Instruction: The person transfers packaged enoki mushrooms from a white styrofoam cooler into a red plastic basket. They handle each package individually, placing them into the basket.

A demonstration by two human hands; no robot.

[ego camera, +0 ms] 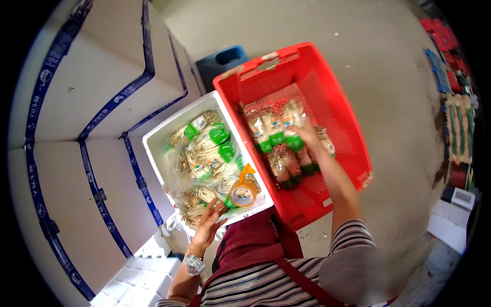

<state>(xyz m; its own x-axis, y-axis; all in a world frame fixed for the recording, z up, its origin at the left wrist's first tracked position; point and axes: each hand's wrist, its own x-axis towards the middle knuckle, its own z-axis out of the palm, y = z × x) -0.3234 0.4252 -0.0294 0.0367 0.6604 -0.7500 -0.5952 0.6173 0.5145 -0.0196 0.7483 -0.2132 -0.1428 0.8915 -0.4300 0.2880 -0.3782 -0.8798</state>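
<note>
My right hand (305, 132) reaches into a red plastic crate (337, 96), fingers around a clear bag of enoki mushrooms (292, 113) with a green end. Several similar mushroom packs (274, 128) lie in rows on the crate's perforated bottom; my forearm covers part of them. At the near edge of a white foam box (155, 134), my left hand (209, 224) holds nothing, its fingers apart. Mushroom packs (207, 147) lie jumbled inside the box under loose clear plastic. An orange tape dispenser with a roll of tape (243, 195) rests on the packs in the near right corner.
Large white foam boxes bound with blue printed tape (111, 103) are stacked like a wall on the left. A blue plastic container (215, 61) stands behind the crate. Along the far right are a carton of long green vegetables (459, 128) and red and blue crates (441, 36).
</note>
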